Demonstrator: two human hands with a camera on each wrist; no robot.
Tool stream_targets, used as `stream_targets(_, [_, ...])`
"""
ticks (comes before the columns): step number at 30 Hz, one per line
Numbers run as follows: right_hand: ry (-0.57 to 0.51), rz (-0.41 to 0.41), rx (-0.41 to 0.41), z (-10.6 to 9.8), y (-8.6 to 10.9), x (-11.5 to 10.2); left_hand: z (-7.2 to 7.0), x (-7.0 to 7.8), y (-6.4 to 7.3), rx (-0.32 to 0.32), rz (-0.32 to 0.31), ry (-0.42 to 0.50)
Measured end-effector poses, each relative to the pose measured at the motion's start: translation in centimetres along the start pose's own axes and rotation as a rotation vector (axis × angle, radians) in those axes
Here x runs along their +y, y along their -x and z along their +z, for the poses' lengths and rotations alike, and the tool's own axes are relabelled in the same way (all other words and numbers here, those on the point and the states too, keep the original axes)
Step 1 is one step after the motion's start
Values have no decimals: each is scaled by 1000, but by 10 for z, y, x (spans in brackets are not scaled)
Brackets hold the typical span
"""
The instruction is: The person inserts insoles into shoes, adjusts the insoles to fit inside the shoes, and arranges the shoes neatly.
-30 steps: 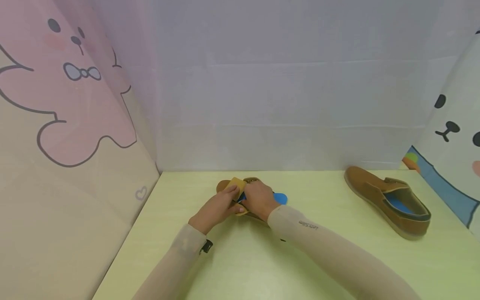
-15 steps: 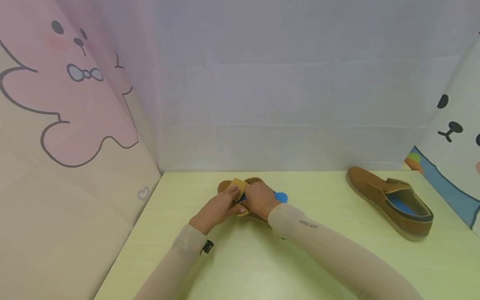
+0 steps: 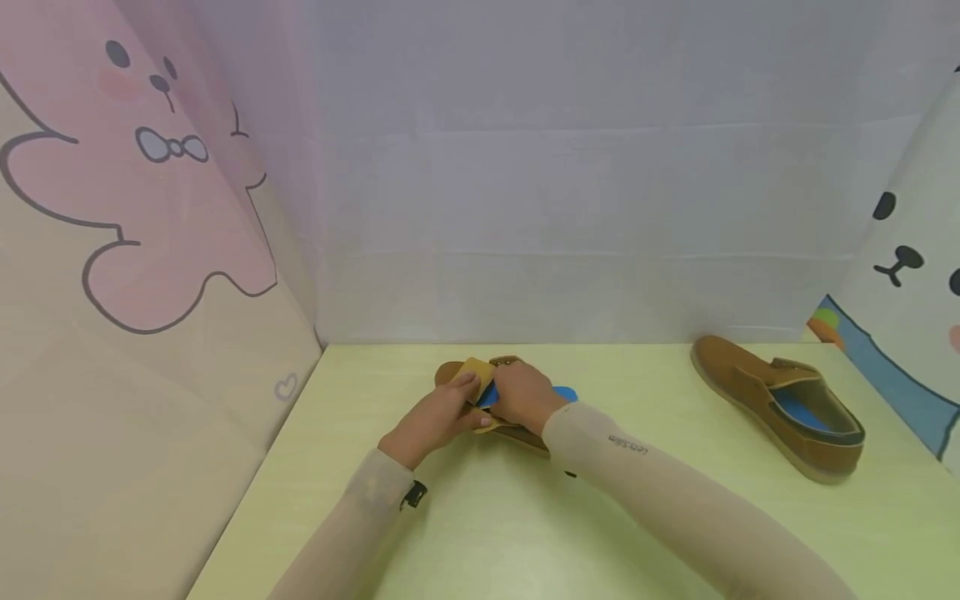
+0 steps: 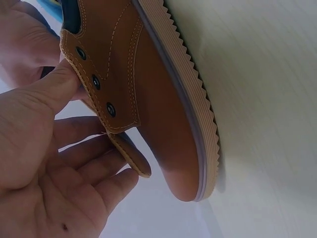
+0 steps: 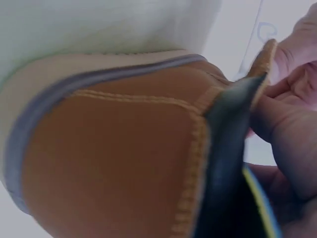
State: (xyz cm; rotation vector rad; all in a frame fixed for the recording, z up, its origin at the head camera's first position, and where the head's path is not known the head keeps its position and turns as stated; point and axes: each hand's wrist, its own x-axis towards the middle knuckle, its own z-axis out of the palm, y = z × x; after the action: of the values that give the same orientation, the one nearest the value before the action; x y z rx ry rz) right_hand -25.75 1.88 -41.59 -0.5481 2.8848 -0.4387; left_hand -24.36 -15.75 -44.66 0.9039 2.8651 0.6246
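In the head view, a brown shoe [image 3: 517, 435] lies on the table, toe to the left. My left hand [image 3: 438, 417] holds its tongue [image 3: 475, 375] and the near eyelet flap [image 4: 94, 82] apart; the left wrist view shows the thumb on the flap and the fingers at the tongue. My right hand [image 3: 527, 398] reaches into the shoe's opening, fingers curled on a blue insole [image 3: 564, 392]. The insole's heel end sticks out behind that hand. In the right wrist view its yellow-and-blue edge [image 5: 261, 201] shows beside the dark lining. The right fingertips are hidden.
A second brown shoe [image 3: 780, 408] with a blue insole inside stands at the right of the pale yellow table [image 3: 480, 533]. White sheeting [image 3: 570, 208] closes off the back, and printed cartoon cloths hang on both sides.
My right hand has shifted slightly right, and more of the blue insole shows between my hands. The left hand keeps its hold on the tongue and flap.
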Motion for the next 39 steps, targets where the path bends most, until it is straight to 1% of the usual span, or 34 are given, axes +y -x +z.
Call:
stream_targets(8, [-49, -47, 90, 8, -2, 3, -1, 0, 0, 10, 6, 9])
stream_targets(12, [-94, -78, 118, 10, -1, 4, -1, 0, 0, 4, -8, 12])
stream_targets(15, [-116, -78, 126, 12, -1, 4, -1, 0, 1, -5, -30, 19])
stream_targets(17, [-123, -74, 126, 12, -1, 4, -1, 1, 1, -6, -33, 13])
stream_targets(21, [-134, -58, 115, 13, -4, 3, -1, 1, 0, -3, -4, -4])
stream_targets(25, [-143, -50, 108, 15, -6, 3, -2, 2, -1, 3, 16, 0])
stream_targets(33, [-104, -51, 91, 21, -13, 2, -2, 2, 0, -6, -12, -6])
stream_targets(39, [-75, -56, 106, 24, -16, 1, -3, 1, 0, -8, -10, -17])
